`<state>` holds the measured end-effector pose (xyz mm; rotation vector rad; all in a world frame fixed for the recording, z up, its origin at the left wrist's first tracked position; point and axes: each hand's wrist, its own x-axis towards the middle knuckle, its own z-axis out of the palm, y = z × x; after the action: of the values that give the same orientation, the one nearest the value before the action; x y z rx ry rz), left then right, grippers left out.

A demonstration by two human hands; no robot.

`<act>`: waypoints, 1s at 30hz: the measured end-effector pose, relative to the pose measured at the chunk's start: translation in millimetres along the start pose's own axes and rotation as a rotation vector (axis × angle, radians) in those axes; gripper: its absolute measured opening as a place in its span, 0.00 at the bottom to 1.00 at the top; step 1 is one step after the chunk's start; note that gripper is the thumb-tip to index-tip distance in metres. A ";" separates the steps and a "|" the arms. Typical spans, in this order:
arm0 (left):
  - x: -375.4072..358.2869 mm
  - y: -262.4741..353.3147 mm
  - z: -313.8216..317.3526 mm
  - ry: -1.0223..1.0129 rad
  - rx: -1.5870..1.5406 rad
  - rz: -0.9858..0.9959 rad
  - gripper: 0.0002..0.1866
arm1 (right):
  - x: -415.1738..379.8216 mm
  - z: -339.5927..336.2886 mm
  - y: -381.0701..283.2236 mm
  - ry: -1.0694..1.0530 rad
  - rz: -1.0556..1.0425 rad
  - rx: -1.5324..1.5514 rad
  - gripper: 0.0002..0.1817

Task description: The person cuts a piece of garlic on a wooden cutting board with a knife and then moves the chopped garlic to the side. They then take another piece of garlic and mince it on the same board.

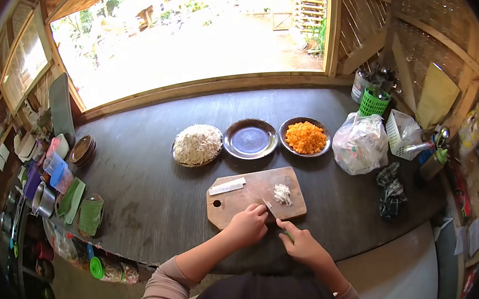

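A wooden cutting board lies near the table's front edge. My right hand is closed around a small knife with a green handle, its blade pointing forward over the board. Beside the blade, my left hand rests on the board's near edge with curled fingers; whatever they pinch is hidden. A white, flat-sided piece lies at the board's back left. To the right sits a small heap of thin white shreds.
Behind the board stand a heaped plate of white shreds, a dark plate and a plate of orange pieces. Rightward are a plastic bag, a dark cloth and a green basket. Containers crowd the left edge.
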<state>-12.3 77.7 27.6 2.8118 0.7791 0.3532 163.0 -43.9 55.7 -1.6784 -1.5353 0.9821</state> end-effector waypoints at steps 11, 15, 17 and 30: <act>0.6 -2.4 1.8 -0.035 0.003 -0.009 0.18 | -0.3 6.5 10.8 0.075 -0.090 -0.015 0.22; -0.6 0.4 -1.5 -0.036 0.009 -0.005 0.18 | -4.6 -1.7 2.2 -0.002 0.008 0.000 0.22; -1.1 0.1 -2.2 -0.018 -0.010 0.006 0.18 | -1.7 -2.9 0.0 -0.009 0.018 0.012 0.22; -0.7 -0.7 1.8 -0.028 0.015 0.026 0.18 | -4.7 -1.8 0.0 0.001 0.000 -0.021 0.22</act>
<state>-12.8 77.7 25.5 2.8366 0.7427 0.3134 164.4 -48.5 57.1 -1.6927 -1.5501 0.9680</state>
